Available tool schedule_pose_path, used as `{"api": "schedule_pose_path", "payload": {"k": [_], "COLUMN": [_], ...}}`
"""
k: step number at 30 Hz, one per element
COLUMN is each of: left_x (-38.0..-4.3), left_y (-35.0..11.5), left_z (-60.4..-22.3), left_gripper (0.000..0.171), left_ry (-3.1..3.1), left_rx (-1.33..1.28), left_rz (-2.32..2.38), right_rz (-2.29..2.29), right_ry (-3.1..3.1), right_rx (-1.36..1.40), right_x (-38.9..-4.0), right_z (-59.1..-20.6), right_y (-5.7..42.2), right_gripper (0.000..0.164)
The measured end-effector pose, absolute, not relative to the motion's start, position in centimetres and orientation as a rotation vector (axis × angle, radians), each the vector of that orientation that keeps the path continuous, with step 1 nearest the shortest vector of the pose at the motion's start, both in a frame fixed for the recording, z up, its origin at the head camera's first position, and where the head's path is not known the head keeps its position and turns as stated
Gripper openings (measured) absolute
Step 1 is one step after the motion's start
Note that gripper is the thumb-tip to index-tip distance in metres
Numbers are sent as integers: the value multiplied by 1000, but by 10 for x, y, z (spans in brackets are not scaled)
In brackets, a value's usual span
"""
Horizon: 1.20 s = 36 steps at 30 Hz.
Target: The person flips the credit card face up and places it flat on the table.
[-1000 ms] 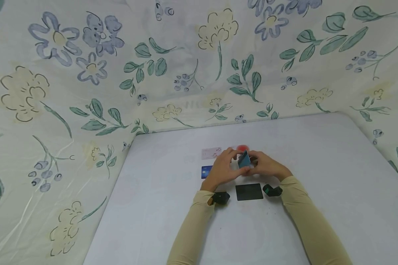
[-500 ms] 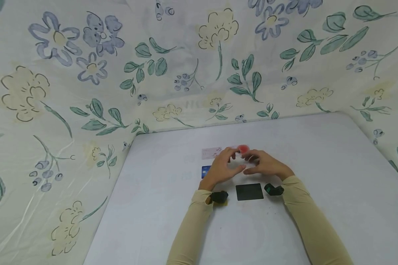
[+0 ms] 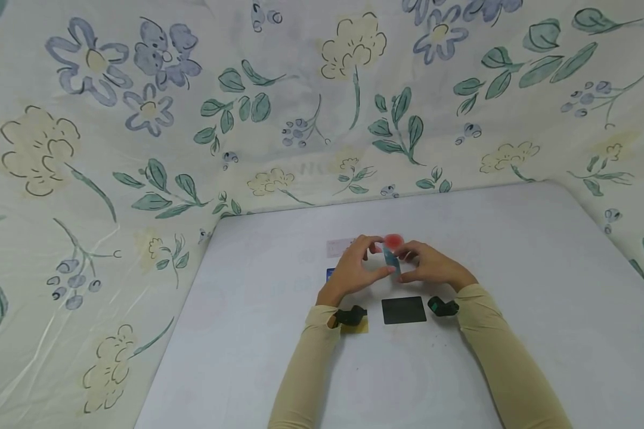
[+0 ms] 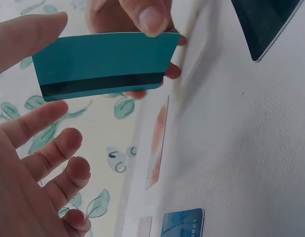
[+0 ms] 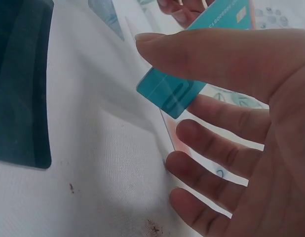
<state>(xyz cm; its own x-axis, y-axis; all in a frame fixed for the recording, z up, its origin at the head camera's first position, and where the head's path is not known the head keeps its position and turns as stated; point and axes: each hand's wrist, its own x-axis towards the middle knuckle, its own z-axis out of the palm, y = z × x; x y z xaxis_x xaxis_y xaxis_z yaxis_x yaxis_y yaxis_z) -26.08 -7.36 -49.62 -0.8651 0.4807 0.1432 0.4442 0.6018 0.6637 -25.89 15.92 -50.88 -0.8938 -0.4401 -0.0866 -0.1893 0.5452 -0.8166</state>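
Observation:
Both hands hold one teal bank card (image 3: 390,260), upright above the white table. In the left wrist view its back, with a dark magnetic stripe, shows on the teal card (image 4: 108,61). My left hand (image 3: 354,268) pinches one end, thumb at the upper edge and index finger at the lower edge; the other fingers are spread. My right hand (image 3: 432,265) grips the opposite end between thumb and index finger. The right wrist view shows the chip side of the teal card (image 5: 160,89), partly covered by the right thumb.
On the white table (image 3: 247,333) lie a black card (image 3: 403,310) between the wrists, a yellow card (image 3: 359,327) under the left wrist, a partly hidden blue card (image 3: 330,273) and a pale pink card (image 3: 339,246). A red round patch (image 3: 393,241) shows beyond the fingers. Floral cloth (image 3: 300,119) rises behind.
The teal card has turned: its face showed a second ago, it stood nearly edge-on half a second ago, and a narrow face shows now. My left hand has shifted slightly left, uncovering more yellow card.

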Motion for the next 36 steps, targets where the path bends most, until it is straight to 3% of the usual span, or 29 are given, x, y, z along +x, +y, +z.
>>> {"api": "schedule_pose_path", "payload": {"k": [11,36], "left_x": [-263,-266], "left_y": [-82,-88], "left_z": [-494,-499], "left_gripper": [65,60], "left_ry": [2778,2847], "left_rx": [846,772], "left_rz": [1069,605], "right_rz": [-1239,-1174], "right_ry": [2545,2601], "right_rx": [-485,-503], "right_x": [-258,-259], "right_z": [-507,-506], "right_y": [162,165], "right_gripper": [68,59]}}
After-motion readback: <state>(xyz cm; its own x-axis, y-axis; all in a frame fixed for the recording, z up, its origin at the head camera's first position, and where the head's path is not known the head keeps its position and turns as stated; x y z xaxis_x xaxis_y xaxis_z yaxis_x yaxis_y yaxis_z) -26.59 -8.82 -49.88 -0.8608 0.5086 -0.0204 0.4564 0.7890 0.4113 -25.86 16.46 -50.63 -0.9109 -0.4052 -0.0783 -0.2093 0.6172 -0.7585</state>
